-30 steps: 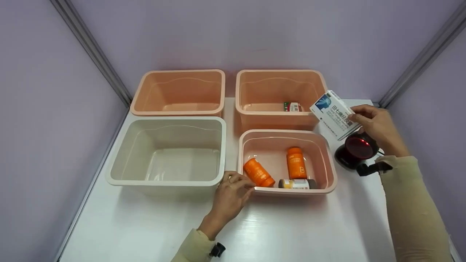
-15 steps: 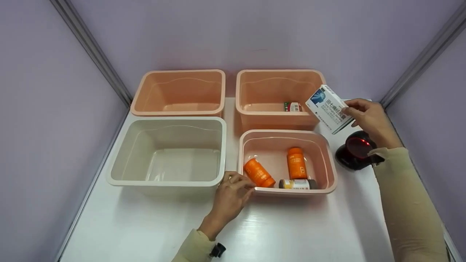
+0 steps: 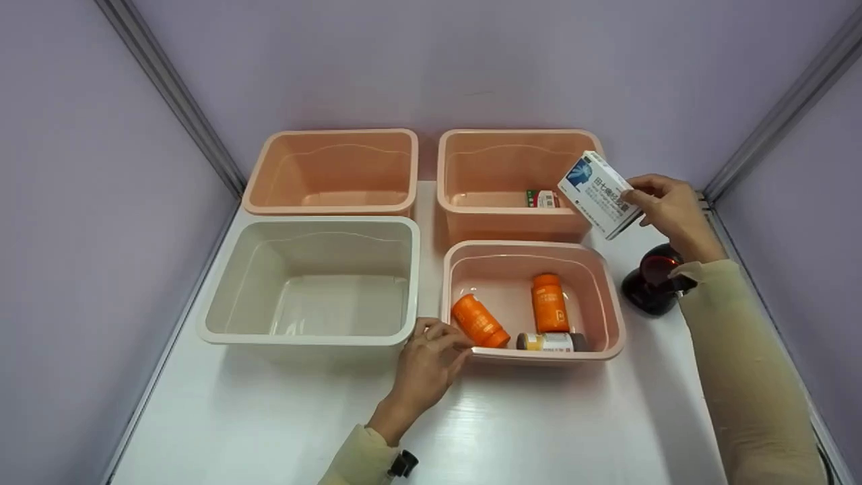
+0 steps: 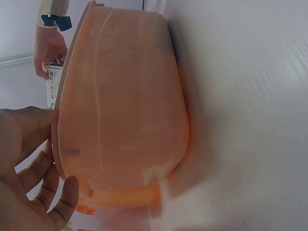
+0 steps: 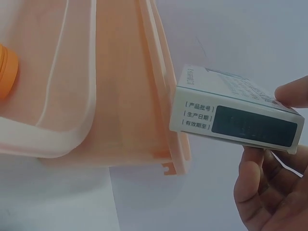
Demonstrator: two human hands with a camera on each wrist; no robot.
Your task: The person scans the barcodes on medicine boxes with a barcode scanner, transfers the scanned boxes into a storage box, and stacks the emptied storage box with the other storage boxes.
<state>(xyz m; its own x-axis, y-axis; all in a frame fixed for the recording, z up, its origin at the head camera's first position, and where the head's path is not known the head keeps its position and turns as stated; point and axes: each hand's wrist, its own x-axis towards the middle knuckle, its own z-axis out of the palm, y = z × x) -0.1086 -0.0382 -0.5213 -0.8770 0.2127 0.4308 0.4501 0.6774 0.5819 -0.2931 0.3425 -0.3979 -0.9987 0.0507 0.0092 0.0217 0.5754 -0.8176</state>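
My right hand (image 3: 673, 205) pinches a white medicine box (image 3: 599, 195) with a blue picture, thumb on the printed face. The box is tilted over the right front corner of the back right orange bin (image 3: 515, 219). Inside that bin lies a small red, green and white box (image 3: 543, 198). My left hand (image 3: 427, 360) grips the rim of the front right pink bin (image 3: 539, 354) at its near left corner; in the left wrist view, its thumb and fingers are at the rim. Two orange bottles (image 3: 549, 303) and a yellow-and-white labelled bottle (image 3: 552, 341) lie in the pink bin.
A black scanner (image 3: 652, 279) with a reddish window stands right of the pink bin, under the right forearm. A white-grey bin (image 3: 310, 339) is at front left, an orange bin (image 3: 330, 210) behind it. Purple walls (image 3: 431, 67) enclose the white table (image 3: 525, 431).
My right hand has moved left and away from me with the medicine box, from above the scanner to the back right bin's corner. My left hand stays on the pink bin's rim.
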